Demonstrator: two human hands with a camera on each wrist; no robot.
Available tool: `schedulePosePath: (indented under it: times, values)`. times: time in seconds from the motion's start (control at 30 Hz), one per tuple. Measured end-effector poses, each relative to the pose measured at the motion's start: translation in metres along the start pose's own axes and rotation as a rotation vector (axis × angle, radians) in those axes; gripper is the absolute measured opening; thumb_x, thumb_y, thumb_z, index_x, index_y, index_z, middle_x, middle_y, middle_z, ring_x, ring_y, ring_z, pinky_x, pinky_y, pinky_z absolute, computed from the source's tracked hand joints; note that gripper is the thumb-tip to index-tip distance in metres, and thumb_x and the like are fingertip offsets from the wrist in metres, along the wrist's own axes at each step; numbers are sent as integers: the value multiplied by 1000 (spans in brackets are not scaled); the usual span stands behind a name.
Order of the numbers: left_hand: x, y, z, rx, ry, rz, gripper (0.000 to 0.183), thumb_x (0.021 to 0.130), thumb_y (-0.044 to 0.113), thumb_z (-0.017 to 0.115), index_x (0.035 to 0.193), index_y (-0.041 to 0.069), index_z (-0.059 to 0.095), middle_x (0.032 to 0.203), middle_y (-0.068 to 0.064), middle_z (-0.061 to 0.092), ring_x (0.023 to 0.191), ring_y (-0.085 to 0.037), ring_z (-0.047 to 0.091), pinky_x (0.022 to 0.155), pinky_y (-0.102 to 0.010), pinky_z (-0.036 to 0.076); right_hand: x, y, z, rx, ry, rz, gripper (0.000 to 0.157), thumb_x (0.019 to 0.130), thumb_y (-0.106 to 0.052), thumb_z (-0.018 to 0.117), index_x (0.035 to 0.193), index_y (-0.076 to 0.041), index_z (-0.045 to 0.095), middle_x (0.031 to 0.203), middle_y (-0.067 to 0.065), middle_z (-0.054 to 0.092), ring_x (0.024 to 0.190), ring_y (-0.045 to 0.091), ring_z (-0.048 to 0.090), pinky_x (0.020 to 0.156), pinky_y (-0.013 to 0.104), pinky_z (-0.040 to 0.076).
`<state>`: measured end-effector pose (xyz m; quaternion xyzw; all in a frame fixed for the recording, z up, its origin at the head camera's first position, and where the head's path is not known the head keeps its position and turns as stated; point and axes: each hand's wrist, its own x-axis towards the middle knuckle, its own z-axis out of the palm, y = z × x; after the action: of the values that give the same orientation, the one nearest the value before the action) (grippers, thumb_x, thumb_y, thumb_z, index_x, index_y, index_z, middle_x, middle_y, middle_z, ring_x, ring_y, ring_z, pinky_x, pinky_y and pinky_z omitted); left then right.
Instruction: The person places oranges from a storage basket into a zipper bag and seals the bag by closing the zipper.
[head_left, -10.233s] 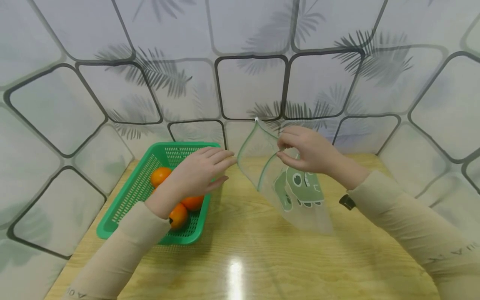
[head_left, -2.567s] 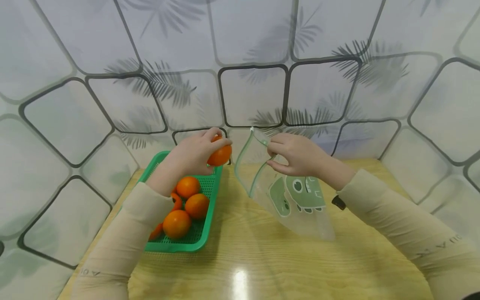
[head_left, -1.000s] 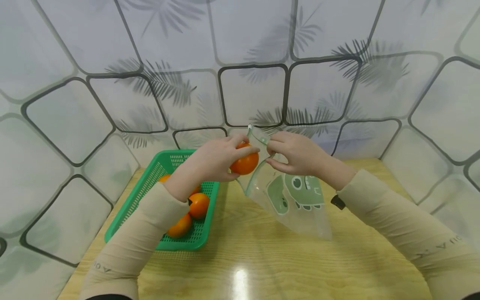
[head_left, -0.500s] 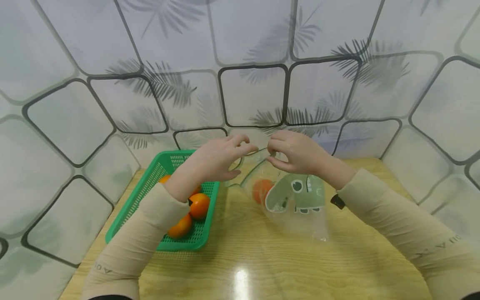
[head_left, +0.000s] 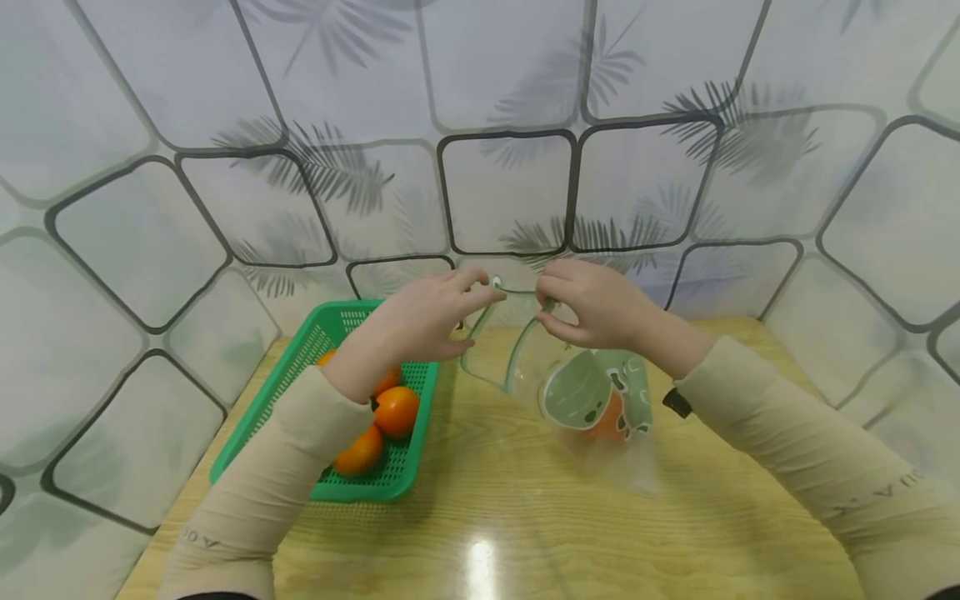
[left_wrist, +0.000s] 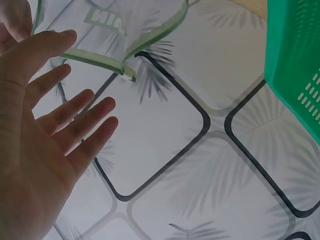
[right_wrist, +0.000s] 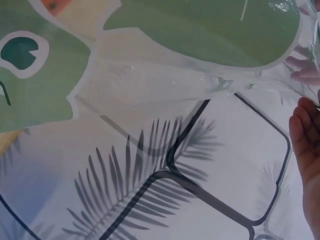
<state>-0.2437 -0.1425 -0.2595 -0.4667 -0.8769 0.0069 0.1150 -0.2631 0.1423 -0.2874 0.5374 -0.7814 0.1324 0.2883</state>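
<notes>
My right hand point(head_left: 596, 304) pinches the rim of a clear zip bag point(head_left: 525, 367) with a green cartoon dinosaur print. The bag's mouth gapes toward the left, and its body hangs down to the right. Low inside, partly hidden by the print, sits an orange point(head_left: 609, 417). My left hand point(head_left: 420, 321) holds nothing. Its fingers point(left_wrist: 82, 125) are spread in the left wrist view, close to the bag's green rim point(left_wrist: 95, 59); whether they touch it I cannot tell. In the right wrist view the printed bag point(right_wrist: 210, 30) fills the top.
A green perforated basket point(head_left: 408, 475) with several oranges point(head_left: 396, 412) stands on the wooden table point(head_left: 480, 517) at the left, partly under my left arm. A patterned wall covering point(head_left: 510, 192) rises behind and on both sides.
My left hand took an orange from the basket, carried it right and released it into the bag. The orange has slid down toward the bag's lower right. The right hand has kept its grip.
</notes>
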Motion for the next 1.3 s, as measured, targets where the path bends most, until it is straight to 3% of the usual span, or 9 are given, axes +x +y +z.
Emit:
schedulePosePath:
  times: [0.33,0.8,1.03,1.3]
  values:
    - [-6,-9,1,32,-1,-32,69,86,23,90,147,15,59,132,-11,57,84,-24,63,73,-36,56,-1,2,1,18,-20,7,10,87,-5,69,96,-5,64,94,9,64,81,20,61,71,38,56]
    - [-16,-20,6,37,-70,-141,68,89,28,85,150,16,58,142,-14,59,104,-30,68,84,-44,60,1,7,-1,10,5,-19,12,85,-4,71,94,-6,63,91,9,64,81,22,60,71,39,54]
    - [-20,-25,8,41,-92,-173,69,92,32,83,153,17,56,139,-12,58,94,-26,64,78,-41,58,3,9,-5,13,24,-4,11,86,-2,71,92,-6,63,89,9,63,80,22,60,72,40,54]
    - [-28,-35,15,13,-155,-243,71,93,35,82,155,17,53,145,-14,58,105,-32,68,90,-48,60,4,10,-12,34,37,17,11,86,-1,71,92,-6,64,89,8,65,79,21,60,72,40,54]
